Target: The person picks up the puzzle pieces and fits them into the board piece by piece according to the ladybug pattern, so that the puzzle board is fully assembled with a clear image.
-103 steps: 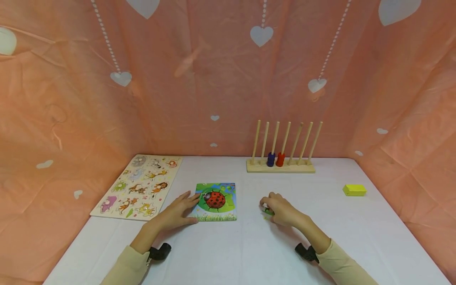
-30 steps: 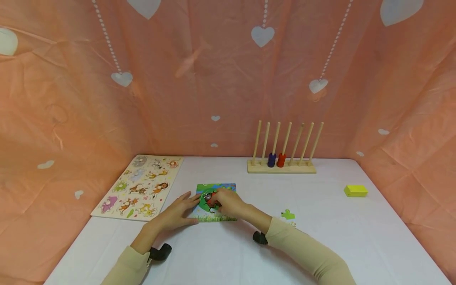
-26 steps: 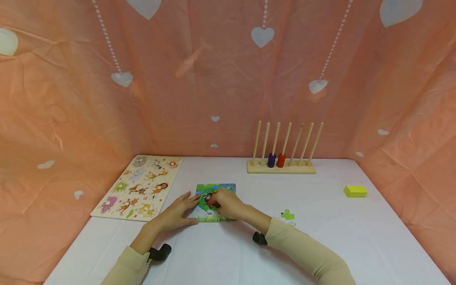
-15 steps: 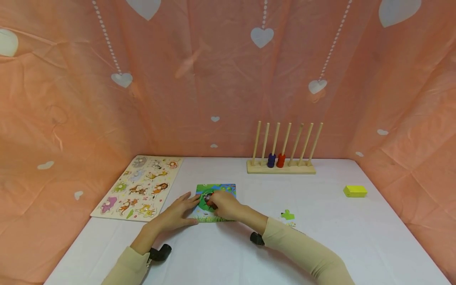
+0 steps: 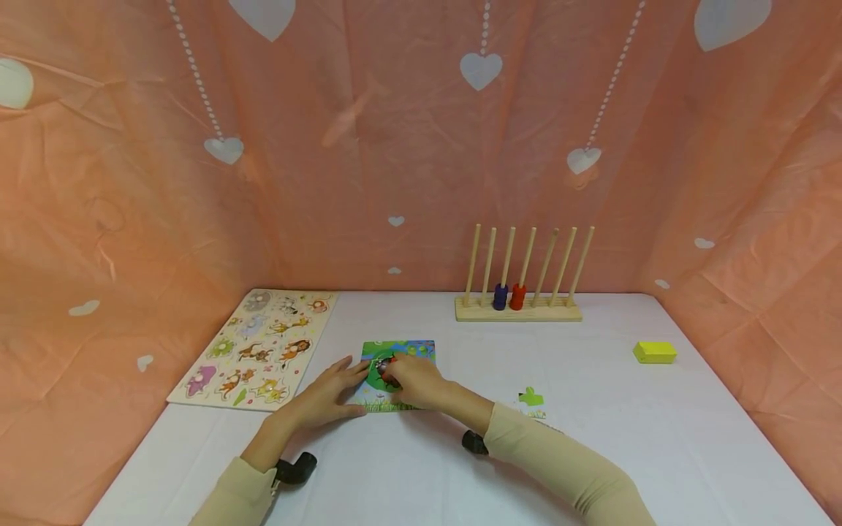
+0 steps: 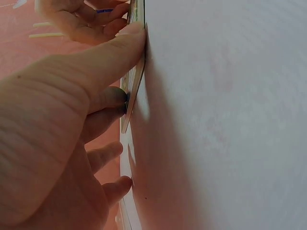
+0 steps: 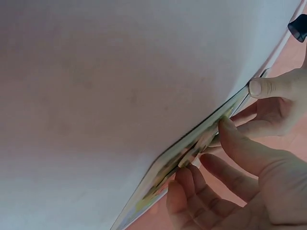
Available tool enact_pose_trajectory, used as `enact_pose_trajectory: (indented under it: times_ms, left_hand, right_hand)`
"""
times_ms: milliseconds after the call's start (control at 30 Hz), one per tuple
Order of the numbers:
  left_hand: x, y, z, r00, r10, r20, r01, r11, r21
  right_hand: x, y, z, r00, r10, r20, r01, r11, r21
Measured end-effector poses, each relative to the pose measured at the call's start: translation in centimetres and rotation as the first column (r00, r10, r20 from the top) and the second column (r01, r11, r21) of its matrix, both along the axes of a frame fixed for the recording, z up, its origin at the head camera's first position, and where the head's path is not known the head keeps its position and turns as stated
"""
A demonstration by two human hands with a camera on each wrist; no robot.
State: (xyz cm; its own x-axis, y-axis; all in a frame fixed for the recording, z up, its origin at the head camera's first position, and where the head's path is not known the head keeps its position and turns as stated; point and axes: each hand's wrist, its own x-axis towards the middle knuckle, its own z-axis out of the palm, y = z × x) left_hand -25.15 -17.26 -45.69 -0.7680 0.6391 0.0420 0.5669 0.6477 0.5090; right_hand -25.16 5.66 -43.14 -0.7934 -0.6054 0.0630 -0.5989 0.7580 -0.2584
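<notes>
A square ladybug jigsaw puzzle [image 5: 381, 405] lies flat on the white table, its right part covered by my right hand [image 5: 419, 381]. Thumb and fingers of that hand pinch a puzzle piece [image 7: 193, 154], which looks tilted up from the board in the right wrist view. My left hand [image 5: 331, 392] rests along the puzzle's left edge with fingers stretched out, the thumb at the near corner. Loose green-and-white puzzle pieces [image 5: 531, 397] lie to the right, partly behind the right sleeve; how many cannot be told.
An animal peg puzzle board [image 5: 263, 351] lies at the left. At the back stands a wooden peg rack [image 5: 520, 313] with blue beads [image 5: 501, 296] and red beads [image 5: 517, 296]. A yellow block [image 5: 655, 352] sits at the right. Peach fabric [image 5: 421, 146] encloses the table's far sides.
My right hand has let go of a green piece at the right and moved left onto the ladybug puzzle. Over the last second it has shifted only slightly. The left hand stays put.
</notes>
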Motion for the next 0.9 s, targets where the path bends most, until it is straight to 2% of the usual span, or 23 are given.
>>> enact_pose_trajectory:
  times_ms: [200, 300, 400, 467, 567, 700, 900]
  left_hand:
    - [0.0, 0.1, 0.1, 1.000, -0.006, -0.001, 0.006, 1.000, 0.006]
    - [0.0, 0.1, 0.0, 1.000, -0.006, -0.006, 0.006, 1.000, 0.003]
    - [0.0, 0.0, -0.1, 1.000, -0.005, -0.012, 0.005, 1.000, 0.003]
    - [0.0, 0.0, -0.1, 1.000, -0.007, -0.015, 0.007, 1.000, 0.006]
    - [0.0, -0.1, -0.2, 1.000, -0.013, -0.020, 0.013, 1.000, 0.009]
    - [0.0, 0.0, -0.2, 1.000, -0.016, -0.023, 0.016, 1.000, 0.006]
    - [-0.1, -0.1, -0.2, 1.000, -0.010, -0.026, 0.010, 1.000, -0.003]
  right_hand:
    - [0.1, 0.7, 0.2, 0.997, 0.052, 0.059, -0.047, 0.996, -0.076]
    - [0.2, 1.0, 0.2, 0.996, 0.068, 0.060, -0.064, 0.995, -0.073]
    - [0.5, 1.2, 0.1, 0.996, 0.083, 0.014, -0.083, 0.996, 0.035]
    - [1.0, 1.4, 0.1, 0.992, 0.127, -0.012, -0.124, 0.981, 0.147]
    - [2.0, 1.7, 0.3, 0.982, 0.182, 0.047, -0.188, 0.947, 0.261]
    - [3.3, 2.1, 0.7, 0.975, 0.170, 0.144, -0.207, 0.927, 0.311]
    - [3.9, 2.4, 0.5, 0.975, 0.171, 0.143, -0.213, 0.905, 0.368]
